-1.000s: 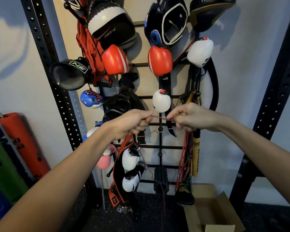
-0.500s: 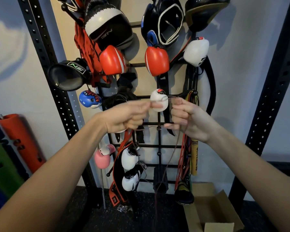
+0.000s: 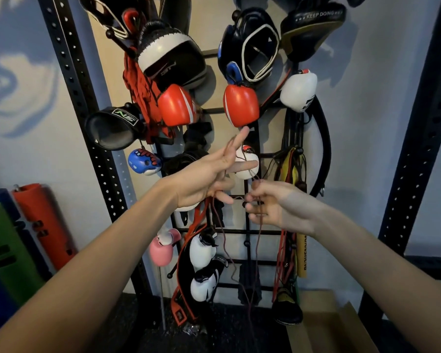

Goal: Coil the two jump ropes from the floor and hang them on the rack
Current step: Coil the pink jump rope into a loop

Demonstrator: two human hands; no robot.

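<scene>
A thin dark red jump rope loops over the spread fingers of my left hand, held palm-up in front of the black wall rack. Its strands drop from both hands toward the floor. My right hand sits just right of and below the left one, fingers pinched on the same rope. Both hands hover at the rack's middle rungs, near a small white glove. A second rope is not clearly distinguishable among the cords hanging at the right of the rack.
The rack is crowded with red gloves, black headgear, focus pads and red-yellow bands. Perforated black uprights flank it. Foam rollers stand at left. An open cardboard box lies on the floor at right.
My left hand has opened its fingers and turned palm-up, with the rope looped over them. My right hand has dropped lower and pulled the rope down. The view tilted slightly down.
</scene>
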